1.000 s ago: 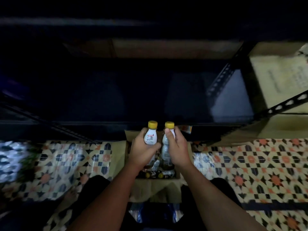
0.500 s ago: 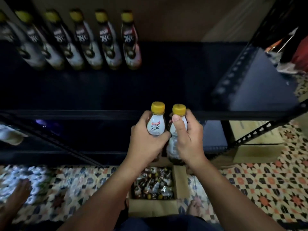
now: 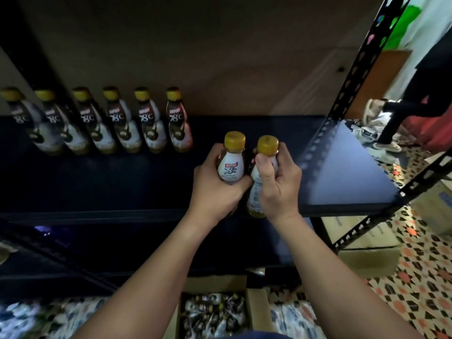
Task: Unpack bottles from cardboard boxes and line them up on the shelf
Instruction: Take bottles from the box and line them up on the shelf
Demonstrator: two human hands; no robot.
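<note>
My left hand (image 3: 215,189) grips a yellow-capped bottle (image 3: 231,165) with a white label. My right hand (image 3: 278,184) grips a second yellow-capped bottle (image 3: 265,152) right beside it. Both bottles are upright, held above the front part of the dark shelf (image 3: 146,182). A row of several like bottles (image 3: 127,123) stands along the back of that shelf to the left, the nearest one (image 3: 178,123) just left of my hands. Below, between my arms, an open cardboard box (image 3: 254,311) holds more bottles.
A black perforated metal upright (image 3: 349,81) and brace (image 3: 415,182) frame the shelf's right end. A lower shelf (image 3: 97,248) lies beneath. Patterned floor tiles (image 3: 415,277) and another cardboard box (image 3: 367,260) are at right. A person's legs and shoes (image 3: 389,126) are at far right.
Both hands have lifted the two bottles from the box on the floor up to the shelf level. The view has risen, bringing the back row of bottles closer.
</note>
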